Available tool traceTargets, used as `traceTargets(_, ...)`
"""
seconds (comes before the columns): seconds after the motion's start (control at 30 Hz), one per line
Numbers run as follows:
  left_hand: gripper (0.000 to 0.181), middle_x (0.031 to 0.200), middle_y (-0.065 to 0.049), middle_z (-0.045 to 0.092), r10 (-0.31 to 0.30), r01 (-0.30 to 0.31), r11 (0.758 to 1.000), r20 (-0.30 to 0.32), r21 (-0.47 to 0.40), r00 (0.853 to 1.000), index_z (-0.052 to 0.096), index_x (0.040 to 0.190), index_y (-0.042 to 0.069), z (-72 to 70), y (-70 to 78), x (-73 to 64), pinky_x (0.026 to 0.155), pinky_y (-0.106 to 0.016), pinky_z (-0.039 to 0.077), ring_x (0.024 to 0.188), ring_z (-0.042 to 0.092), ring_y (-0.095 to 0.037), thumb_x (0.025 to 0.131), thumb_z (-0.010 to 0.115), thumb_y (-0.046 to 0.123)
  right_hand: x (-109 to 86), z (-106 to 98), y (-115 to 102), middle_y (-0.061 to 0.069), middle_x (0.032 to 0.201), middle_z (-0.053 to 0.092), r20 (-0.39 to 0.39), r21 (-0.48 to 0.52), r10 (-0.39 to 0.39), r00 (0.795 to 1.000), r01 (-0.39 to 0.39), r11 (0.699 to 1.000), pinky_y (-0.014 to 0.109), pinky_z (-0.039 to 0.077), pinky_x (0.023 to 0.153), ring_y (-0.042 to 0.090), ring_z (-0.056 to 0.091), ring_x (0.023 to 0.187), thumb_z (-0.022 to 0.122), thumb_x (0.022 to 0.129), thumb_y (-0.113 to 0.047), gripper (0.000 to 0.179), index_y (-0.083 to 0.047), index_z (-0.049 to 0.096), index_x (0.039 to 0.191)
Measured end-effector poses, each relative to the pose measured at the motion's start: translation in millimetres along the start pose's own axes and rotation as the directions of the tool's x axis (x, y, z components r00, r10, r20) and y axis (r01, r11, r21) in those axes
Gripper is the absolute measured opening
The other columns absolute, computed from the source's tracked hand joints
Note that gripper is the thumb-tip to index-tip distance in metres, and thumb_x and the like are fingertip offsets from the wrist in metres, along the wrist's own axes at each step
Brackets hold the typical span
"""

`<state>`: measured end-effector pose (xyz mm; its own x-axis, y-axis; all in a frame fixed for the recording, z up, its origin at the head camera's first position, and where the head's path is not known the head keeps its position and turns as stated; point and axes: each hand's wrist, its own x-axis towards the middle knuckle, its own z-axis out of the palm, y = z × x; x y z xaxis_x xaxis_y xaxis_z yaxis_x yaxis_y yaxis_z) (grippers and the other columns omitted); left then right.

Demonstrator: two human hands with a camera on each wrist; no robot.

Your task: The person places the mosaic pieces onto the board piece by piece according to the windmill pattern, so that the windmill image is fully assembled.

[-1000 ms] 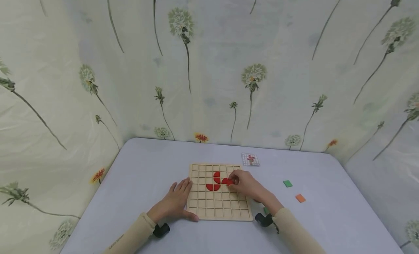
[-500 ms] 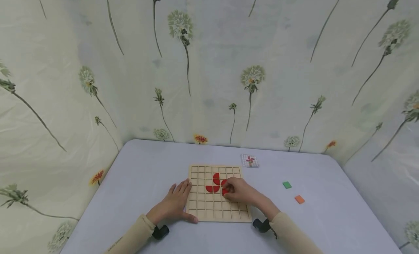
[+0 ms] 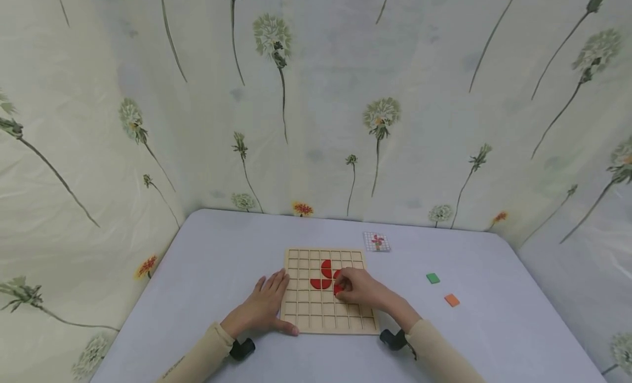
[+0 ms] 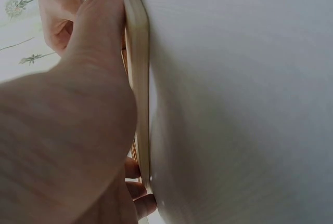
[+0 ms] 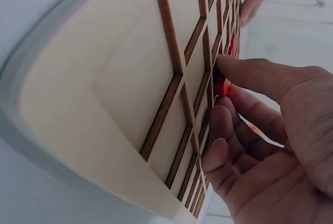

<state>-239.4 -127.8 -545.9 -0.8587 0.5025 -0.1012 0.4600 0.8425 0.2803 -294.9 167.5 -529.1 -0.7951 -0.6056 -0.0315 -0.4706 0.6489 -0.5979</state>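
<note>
1. Pinching a red piece [image 5: 222,86], the right hand [image 3: 362,288] has thumb and forefinger clamped on its sides, the other fingers curled in toward the palm. The piece sits near the middle of the board [image 3: 316,321]; whether it is fully down in a square I cannot tell.
2. The red piece looks light and stiff, probably painted wood or plastic, and smooth enough to slip a little. Its thin sides seem the best hold, since the raised ribs [image 5: 162,116] leave little finger room once a piece lies flat.
3. The left hand [image 3: 261,305] rests at the board's left edge, fingers straight and slightly apart, thumb reaching along the near edge.
4. The board seems light, rigid and fairly sturdy, likely to slide if bumped; its rounded outer border is the natural place to hold it.
5. Pale, smooth wood makes up the board; the ribs have light tops and brown sides, crossing into square cells.
6. Other red pieces [image 3: 321,284] with curved outlines lie in cells around the board's middle, one partly covered by the right hand.
7. Beyond the board's far right corner lies a card [image 3: 377,241] printed with a grid; right of the board, well apart from it, lie a flat green tile [image 3: 433,278] and an orange tile [image 3: 451,300].
</note>
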Motion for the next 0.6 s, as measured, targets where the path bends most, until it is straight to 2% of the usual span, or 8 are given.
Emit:
traceTargets(0.27,0.128,0.161,-0.02,0.013,-0.012,0.012,1.0,0.009,-0.018,1.0,0.017,0.152,-0.001,0.2,1.4,0.4,0.117,-0.058,0.015,0.147,0.017,-0.034,0.065,0.064,0.08,2.0,3.3,0.9,-0.003,0.094,0.063,-0.037,-0.047,0.007,0.999,-0.009,0.999,0.021,0.051,0.069,0.006,0.056,0.079,0.071,0.088,-0.015,0.018,-0.009,0.065,0.104)
traceTargets(0.4,0.127,0.16,-0.021,0.013,-0.001,0.001,1.0,0.002,-0.02,1.0,0.018,0.152,-0.003,-0.6,1.6,-1.0,0.116,-0.059,0.016,0.147,0.017,-0.036,0.066,0.066,0.078,4.3,3.2,0.6,0.0,0.094,0.063,-0.053,-0.037,0.016,0.998,-0.018,0.999,0.021,0.05,0.068,0.008,0.055,0.079,0.069,0.088,-0.012,0.017,-0.006,0.065,0.104)
traceTargets(0.6,0.128,0.16,-0.02,0.013,-0.013,0.013,1.0,0.012,-0.012,1.0,0.017,0.152,-0.002,-1.7,1.5,-1.1,0.117,-0.057,0.016,0.147,0.017,-0.034,0.065,0.065,0.08,9.1,-1.1,-1.2,-0.004,0.088,0.062,-0.03,-0.007,0.068,0.997,-0.068,0.998,0.024,0.049,0.069,0.009,0.055,0.078,0.072,0.086,-0.013,0.017,-0.009,0.065,0.102)
